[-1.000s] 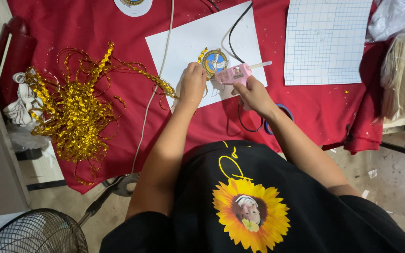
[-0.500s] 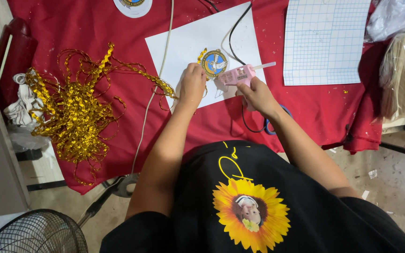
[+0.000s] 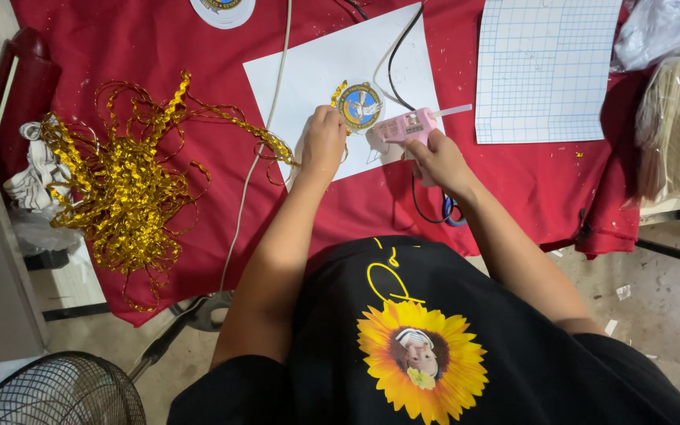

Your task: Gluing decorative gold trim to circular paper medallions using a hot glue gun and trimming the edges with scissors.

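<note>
Red cloth (image 3: 159, 47) covered the work table, with a white sheet of paper (image 3: 308, 71) laid near its middle and a blue-lined grid mat (image 3: 545, 71) to the far right. On the paper sat a round badge (image 3: 360, 106) with a blue centre, edged in part with gold ribbon trim. The left hand (image 3: 323, 142) lay curled against the badge's left edge, its fingertips pinching the trim down there, while a long strand ran left to a loose tangled heap of gold trim (image 3: 120, 189). The right hand (image 3: 438, 157) was closed around a pink glue gun (image 3: 403, 126), nozzle pointing left at the badge's right edge and a glue stick poking out the back; its black cord (image 3: 399, 47) ran to the far side of the table. A white cable (image 3: 269, 118) crossed the cloth beside the paper.

To do this well, it seemed best to lay glue in a short bead just ahead of the pinching fingers, keep the nozzle low at the rim, and press the trim only behind the hot glue so the fingertips stayed clear.

A black fan (image 3: 49, 393) stood at the near left.
</note>
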